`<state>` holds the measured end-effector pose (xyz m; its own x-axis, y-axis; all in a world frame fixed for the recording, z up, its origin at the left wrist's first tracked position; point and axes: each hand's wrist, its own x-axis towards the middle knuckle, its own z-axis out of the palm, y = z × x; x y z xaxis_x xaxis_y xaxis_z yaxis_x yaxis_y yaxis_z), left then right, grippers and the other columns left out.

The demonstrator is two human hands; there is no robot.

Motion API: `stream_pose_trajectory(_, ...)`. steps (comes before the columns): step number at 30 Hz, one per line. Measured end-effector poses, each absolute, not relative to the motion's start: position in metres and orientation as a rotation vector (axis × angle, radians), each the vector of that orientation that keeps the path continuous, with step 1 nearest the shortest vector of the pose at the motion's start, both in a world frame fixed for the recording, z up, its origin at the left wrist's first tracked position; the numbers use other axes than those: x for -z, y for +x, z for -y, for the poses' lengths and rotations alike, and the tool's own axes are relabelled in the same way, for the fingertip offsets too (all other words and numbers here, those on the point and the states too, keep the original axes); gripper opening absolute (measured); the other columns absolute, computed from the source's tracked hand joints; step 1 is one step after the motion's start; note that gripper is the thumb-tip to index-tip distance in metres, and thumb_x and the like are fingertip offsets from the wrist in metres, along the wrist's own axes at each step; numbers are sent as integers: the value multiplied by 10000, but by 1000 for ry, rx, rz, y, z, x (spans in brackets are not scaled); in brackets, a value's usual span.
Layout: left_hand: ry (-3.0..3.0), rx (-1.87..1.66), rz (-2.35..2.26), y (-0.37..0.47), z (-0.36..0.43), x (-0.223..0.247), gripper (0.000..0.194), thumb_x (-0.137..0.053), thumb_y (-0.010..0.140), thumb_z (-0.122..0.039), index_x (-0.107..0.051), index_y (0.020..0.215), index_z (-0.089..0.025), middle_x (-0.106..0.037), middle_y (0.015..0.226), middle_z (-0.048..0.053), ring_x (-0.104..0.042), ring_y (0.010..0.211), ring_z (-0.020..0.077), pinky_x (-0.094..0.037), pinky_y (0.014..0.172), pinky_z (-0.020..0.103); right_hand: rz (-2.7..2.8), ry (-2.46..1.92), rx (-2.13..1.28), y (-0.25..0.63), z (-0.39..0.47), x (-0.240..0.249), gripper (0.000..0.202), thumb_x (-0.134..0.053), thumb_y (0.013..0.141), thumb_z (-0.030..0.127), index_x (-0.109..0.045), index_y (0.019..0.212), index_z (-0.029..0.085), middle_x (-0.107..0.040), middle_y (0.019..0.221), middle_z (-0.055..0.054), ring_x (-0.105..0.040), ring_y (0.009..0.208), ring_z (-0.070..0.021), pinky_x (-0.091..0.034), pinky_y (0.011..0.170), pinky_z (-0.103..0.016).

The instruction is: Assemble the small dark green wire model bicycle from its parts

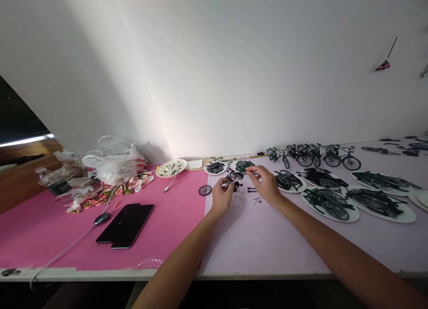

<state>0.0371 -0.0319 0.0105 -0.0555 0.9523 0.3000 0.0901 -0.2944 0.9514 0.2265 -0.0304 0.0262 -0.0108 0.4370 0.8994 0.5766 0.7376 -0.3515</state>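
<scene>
My left hand [222, 195] is closed around a dark miniature bicycle frame [237, 185] just above the lilac sheet. To its right, my right hand [266, 187] pinches thumb and forefinger together; whatever is between them is too small to name. Beyond the fingers lie a plate of black parts [216, 167] and a plate of dark green parts [244, 165]. A loose spoked wheel [205, 190] rests left of my left hand. Between the hands, a small black part [251, 190] and several tiny pieces [257, 201] lie on the sheet.
Assembled miniature bicycles [341, 157] stand along the wall at right, behind several part-filled plates [330, 204]. On the pink sheet are two dark phones [129, 226], a mouse-shaped device [102, 218], a plastic bag [112, 159] and a plate of whitish pieces [171, 168].
</scene>
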Motion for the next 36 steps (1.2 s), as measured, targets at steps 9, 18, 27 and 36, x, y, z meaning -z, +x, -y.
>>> stream_pose_trajectory(9, 1464, -1474, -1125, 38, 30, -10, 321, -765, 813, -389, -722, 1001, -133, -750, 965, 98, -665, 683, 147, -523, 610, 236, 1704, -880, 55, 221, 39, -29, 242, -501, 1059, 352, -712, 1028, 239, -755, 999, -96, -702, 941, -245, -566, 683, -339)
stream_pose_trajectory(18, 1464, -1457, -1138, 38, 32, -10, 352, -758, 809, -402, -716, 1025, -127, -748, 979, 107, -676, 681, 155, -530, 609, 248, 1704, -873, 64, 221, 39, -29, 228, -518, 1050, 346, -719, 1025, 241, -745, 974, -95, -679, 913, -249, -561, 692, -353)
stream_pose_trajectory(27, 1495, -1444, -1173, 38, 32, -10, 323, -720, 834, -373, -710, 1039, -123, -746, 967, 109, -681, 691, 161, -529, 623, 256, 1712, -857, 58, 220, 39, -28, 229, -520, 1054, 344, -719, 1020, 235, -737, 959, -94, -667, 908, -243, -564, 678, -339)
stream_pose_trajectory(36, 1494, -1470, -1165, 37, 30, -8, 286, -727, 829, -343, -724, 1026, -136, -751, 980, 105, -668, 697, 151, -512, 614, 239, 1736, -852, 35, 220, 39, -27, 210, -533, 1039, 325, -725, 1010, 246, -743, 972, -94, -666, 924, -255, -559, 653, -348)
